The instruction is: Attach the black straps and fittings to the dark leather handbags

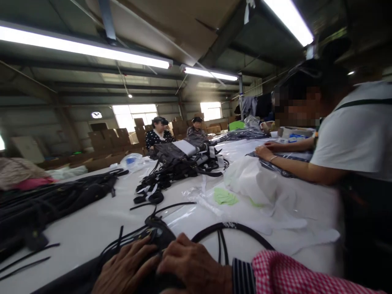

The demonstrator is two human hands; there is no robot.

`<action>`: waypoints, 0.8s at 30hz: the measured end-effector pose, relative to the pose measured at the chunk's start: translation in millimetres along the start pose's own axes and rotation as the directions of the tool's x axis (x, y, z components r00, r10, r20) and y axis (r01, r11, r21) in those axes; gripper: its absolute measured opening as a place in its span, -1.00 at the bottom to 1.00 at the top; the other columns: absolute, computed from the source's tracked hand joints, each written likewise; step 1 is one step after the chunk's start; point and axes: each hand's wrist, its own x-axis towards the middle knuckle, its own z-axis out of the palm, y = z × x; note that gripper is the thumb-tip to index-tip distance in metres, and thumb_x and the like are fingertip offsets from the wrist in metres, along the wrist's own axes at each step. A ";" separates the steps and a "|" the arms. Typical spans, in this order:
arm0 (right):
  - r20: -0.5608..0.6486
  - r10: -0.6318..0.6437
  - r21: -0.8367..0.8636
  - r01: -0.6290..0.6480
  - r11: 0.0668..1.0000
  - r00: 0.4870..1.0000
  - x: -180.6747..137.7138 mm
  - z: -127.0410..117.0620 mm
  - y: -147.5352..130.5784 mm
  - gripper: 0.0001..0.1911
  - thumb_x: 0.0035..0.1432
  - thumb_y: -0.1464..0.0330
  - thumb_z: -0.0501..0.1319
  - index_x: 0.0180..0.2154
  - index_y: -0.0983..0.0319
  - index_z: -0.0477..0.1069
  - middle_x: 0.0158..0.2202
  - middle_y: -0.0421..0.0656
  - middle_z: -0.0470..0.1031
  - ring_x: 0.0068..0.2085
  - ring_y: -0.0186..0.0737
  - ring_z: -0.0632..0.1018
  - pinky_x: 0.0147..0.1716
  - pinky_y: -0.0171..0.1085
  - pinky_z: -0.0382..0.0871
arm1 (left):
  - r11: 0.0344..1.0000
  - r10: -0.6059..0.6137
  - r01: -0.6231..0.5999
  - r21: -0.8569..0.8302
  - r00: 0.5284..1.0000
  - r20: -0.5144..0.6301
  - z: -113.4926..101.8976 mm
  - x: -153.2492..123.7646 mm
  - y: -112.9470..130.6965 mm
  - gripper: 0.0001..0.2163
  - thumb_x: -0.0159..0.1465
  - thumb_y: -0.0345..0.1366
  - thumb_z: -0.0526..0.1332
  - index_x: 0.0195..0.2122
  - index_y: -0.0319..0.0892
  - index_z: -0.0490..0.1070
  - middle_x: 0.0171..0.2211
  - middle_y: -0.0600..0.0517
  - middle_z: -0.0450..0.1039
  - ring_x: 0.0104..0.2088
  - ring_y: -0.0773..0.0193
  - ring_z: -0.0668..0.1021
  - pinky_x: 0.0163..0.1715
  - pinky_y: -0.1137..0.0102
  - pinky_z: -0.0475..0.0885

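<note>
A black bag [165, 233] with thin straps lies on the white-covered table in front of me, partly hidden under my hands. My left hand [127, 263] rests on top of it with fingers stretched out and lying flat. Close beside it, my right hand [194, 261] is closed, its fingers curled against the bag; what is between the fingertips is hidden. A thick black strap [211, 229] arches across the table just beyond my right hand. Two thin black strips [223, 247] hang inside that arc.
A heap of black bags [177, 157] with white paper lies mid-table. More black bags [70, 200] are piled at left. White sheets [257, 183] and a light green piece [225, 197] lie at right. A co-worker [352, 134] leans over the right side; two people sit beyond.
</note>
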 end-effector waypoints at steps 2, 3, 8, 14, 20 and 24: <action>0.129 0.009 -0.088 0.003 0.996 0.992 -8.1 7.6 -8.7 -0.54 0.20 -0.06 0.29 -0.07 0.14 0.46 -0.03 -0.09 0.48 0.00 -0.01 0.46 0.12 -0.04 0.36 | 0.940 -0.214 0.246 -0.237 0.964 0.156 -42.9 18.3 24.3 -0.71 0.26 -0.12 0.22 -0.02 0.27 0.60 0.11 0.16 0.57 0.14 -0.03 0.56 0.10 0.20 0.50; 0.170 0.046 -0.111 -0.028 0.993 0.984 -12.0 9.0 -13.5 -0.53 0.20 -0.05 0.30 -0.05 0.14 0.45 0.00 -0.07 0.45 0.04 0.03 0.44 0.14 0.01 0.33 | 0.912 -0.297 0.328 -0.246 0.942 0.157 -61.6 29.6 32.3 -0.69 0.36 -0.08 0.11 -0.01 0.17 0.60 0.06 0.12 0.61 0.06 0.03 0.61 0.03 0.26 0.51; 0.249 0.162 -0.087 -0.144 0.986 0.955 -18.2 -5.8 -30.2 -0.69 0.28 0.15 0.29 0.00 0.13 0.42 0.09 -0.08 0.40 0.10 0.07 0.38 0.16 0.12 0.26 | 0.708 -0.699 0.706 0.019 0.697 0.164 -93.1 76.2 22.8 -0.66 0.38 -0.08 0.06 -0.07 -0.06 0.57 -0.01 -0.10 0.60 0.06 -0.07 0.56 0.01 0.16 0.41; 0.244 0.169 -0.006 -0.173 0.985 0.955 -16.1 -13.5 -29.2 -0.88 0.36 0.30 0.21 -0.09 0.13 0.45 -0.02 -0.09 0.47 0.01 0.00 0.43 0.04 0.00 0.32 | 0.703 -0.640 0.701 -0.117 0.696 0.325 -40.1 83.3 13.7 -0.65 0.35 0.02 0.12 -0.24 -0.07 0.61 -0.10 -0.09 0.62 -0.02 -0.03 0.59 -0.06 0.22 0.44; 0.098 0.483 0.046 -0.489 0.871 0.870 8.0 -11.3 9.3 -0.85 0.32 0.26 0.16 -0.15 0.16 0.44 -0.17 -0.14 0.52 -0.19 -0.14 0.52 -0.15 -0.16 0.35 | 0.703 -0.554 0.635 -0.319 0.771 0.314 -25.1 82.7 22.4 -0.78 0.34 -0.12 0.21 -0.12 -0.06 0.58 0.03 -0.05 0.55 0.16 -0.08 0.46 0.17 -0.02 0.30; 0.222 0.685 0.177 -0.720 0.672 0.694 48.2 -1.8 41.9 -0.63 0.02 0.33 0.35 -0.09 0.24 0.44 -0.30 -0.16 0.55 -0.37 -0.23 0.49 -0.35 -0.26 0.29 | 0.622 -0.552 0.628 -0.468 0.775 0.308 -25.6 83.5 13.0 -0.80 0.37 -0.17 0.27 -0.17 -0.20 0.53 -0.06 -0.05 0.55 0.02 0.11 0.55 0.13 0.06 0.40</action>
